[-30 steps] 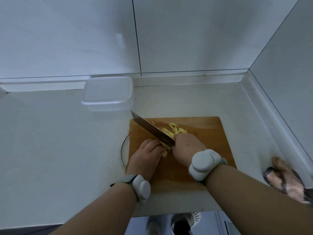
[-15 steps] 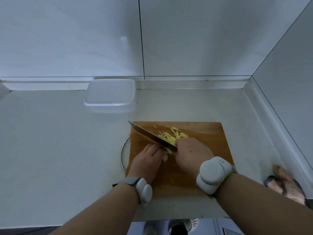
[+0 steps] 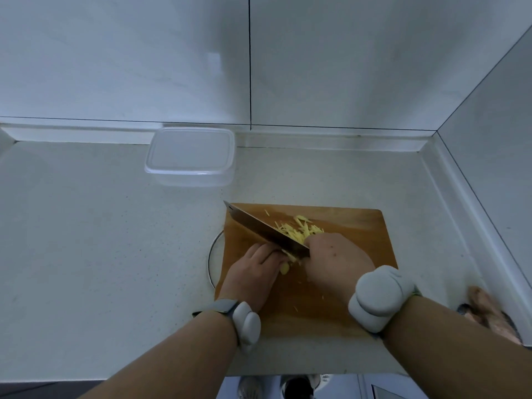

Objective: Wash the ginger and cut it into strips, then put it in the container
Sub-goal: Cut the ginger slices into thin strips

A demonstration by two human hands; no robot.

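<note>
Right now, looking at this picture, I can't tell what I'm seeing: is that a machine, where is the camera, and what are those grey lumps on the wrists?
No machine here: these are a person's two bare hands, seen from a camera worn on the head, looking forward and down. The grey lumps are devices strapped to the wrists; what they do, the picture does not show. On the pale countertop lies a wooden cutting board. The right hand grips a knife and is slicing. The left hand steadies a piece of ginger with curled fingers. Cut ginger strips lie piled behind the blade. A clear plastic container, lid on, waits near the wall.
</note>
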